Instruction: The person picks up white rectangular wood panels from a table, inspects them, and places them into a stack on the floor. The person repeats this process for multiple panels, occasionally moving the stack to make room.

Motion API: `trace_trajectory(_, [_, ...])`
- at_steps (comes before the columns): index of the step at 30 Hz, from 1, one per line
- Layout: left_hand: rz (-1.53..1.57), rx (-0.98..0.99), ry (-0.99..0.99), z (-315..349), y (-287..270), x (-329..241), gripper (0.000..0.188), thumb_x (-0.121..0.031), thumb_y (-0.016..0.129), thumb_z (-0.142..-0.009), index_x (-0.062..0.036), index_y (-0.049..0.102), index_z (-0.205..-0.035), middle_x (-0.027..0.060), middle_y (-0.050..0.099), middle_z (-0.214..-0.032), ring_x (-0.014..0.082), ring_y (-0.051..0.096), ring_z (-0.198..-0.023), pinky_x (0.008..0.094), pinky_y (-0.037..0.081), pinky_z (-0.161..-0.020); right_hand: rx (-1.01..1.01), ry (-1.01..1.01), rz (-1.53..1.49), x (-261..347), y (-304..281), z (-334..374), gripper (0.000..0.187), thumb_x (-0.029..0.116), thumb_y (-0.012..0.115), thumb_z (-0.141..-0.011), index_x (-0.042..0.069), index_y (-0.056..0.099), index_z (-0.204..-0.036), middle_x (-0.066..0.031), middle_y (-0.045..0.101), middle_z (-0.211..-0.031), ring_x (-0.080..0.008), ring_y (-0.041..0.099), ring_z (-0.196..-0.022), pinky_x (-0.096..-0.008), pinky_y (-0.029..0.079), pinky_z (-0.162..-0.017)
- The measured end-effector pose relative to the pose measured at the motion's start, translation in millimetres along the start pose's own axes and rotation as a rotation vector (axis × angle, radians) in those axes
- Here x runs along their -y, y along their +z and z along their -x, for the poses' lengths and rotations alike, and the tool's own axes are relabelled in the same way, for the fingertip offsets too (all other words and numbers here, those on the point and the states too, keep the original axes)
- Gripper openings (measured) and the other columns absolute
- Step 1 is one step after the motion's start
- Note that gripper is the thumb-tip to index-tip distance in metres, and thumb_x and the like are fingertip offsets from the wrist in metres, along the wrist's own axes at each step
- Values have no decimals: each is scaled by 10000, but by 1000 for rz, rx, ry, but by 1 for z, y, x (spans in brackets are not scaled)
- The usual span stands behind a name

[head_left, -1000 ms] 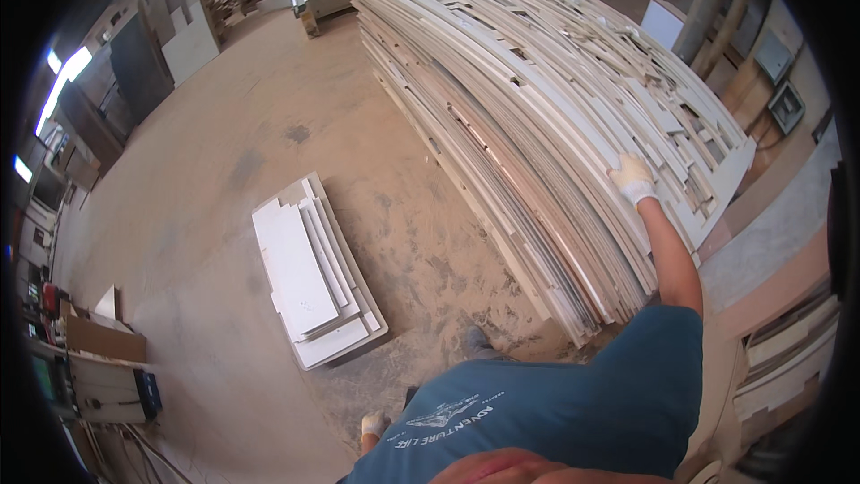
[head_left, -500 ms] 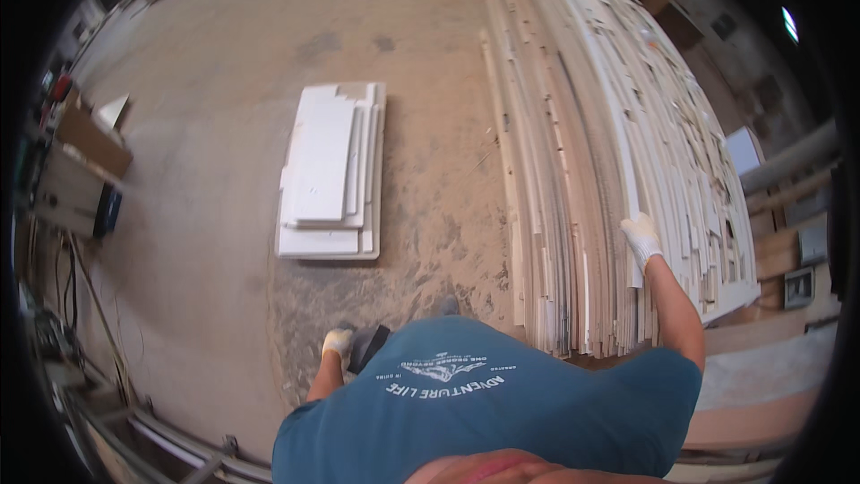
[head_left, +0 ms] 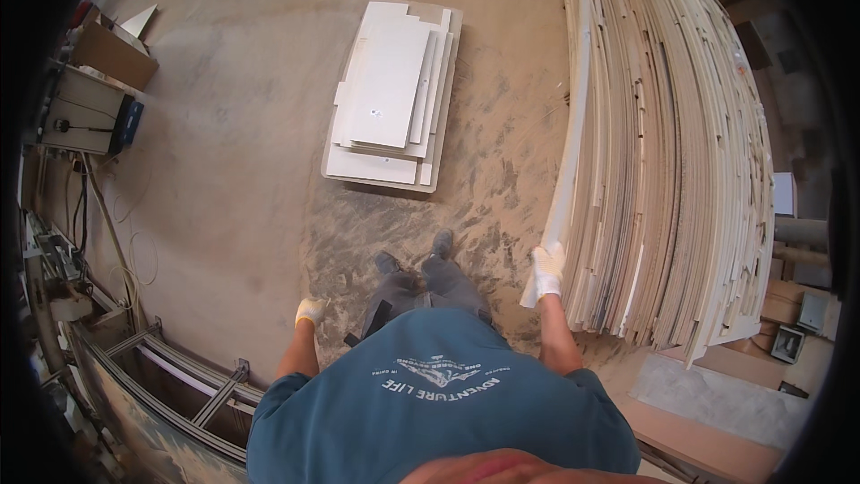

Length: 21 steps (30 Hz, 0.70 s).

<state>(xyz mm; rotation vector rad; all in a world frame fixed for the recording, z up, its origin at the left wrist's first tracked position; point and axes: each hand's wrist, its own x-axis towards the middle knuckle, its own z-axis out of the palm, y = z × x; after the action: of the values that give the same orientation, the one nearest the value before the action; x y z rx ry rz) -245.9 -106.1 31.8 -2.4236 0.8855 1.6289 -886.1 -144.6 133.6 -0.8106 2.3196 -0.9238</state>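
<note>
My right hand (head_left: 548, 271), in a pale knit glove, grips the near end of a long, narrow whitish strip (head_left: 568, 161). The strip runs away from me along the left side of a big pile of long boards (head_left: 658, 152), its far end out of view. My left hand (head_left: 311, 311), also gloved, hangs low at my left side with its fingers curled and nothing visible in them. Ahead on the floor lies a stack of white panels (head_left: 390, 90) of differing sizes on a flat base with rounded corners (head_left: 430, 187).
A metal frame (head_left: 193, 381) stands close at lower left. Farther along the left side are a cardboard box (head_left: 115, 52), a grey cabinet (head_left: 81, 109) and loose cables. Flat sheets (head_left: 717, 399) lie at lower right. The brown floor (head_left: 224, 170) is dusty and scuffed.
My right hand has come left and nearer my body, drawing the strip from the top of the pile to its left side. My view has swung, so the panel stack appears higher and farther right.
</note>
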Motion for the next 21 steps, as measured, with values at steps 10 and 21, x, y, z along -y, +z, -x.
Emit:
trace_trajectory(10, [51, 237, 204, 46, 66, -79, 336, -279, 628, -968, 10, 745, -1090, 113, 745, -925, 195, 698, -836, 347, 547, -791, 280, 153, 110, -23, 237, 6, 450, 306, 841, -797, 60, 649, -1122, -214, 749, -1050, -411, 722, -1019, -492, 561, -862])
trace_trajectory(21, [293, 203, -149, 8, 84, 20, 303, -235, 611, -988, 7, 734, -1121, 93, 744, -913, 172, 691, -784, 322, 545, -708, 393, 230, 307, -53, 398, 52, 444, 335, 814, -804, 68, 607, -1092, -248, 738, -1032, -455, 704, -1005, -529, 553, -864])
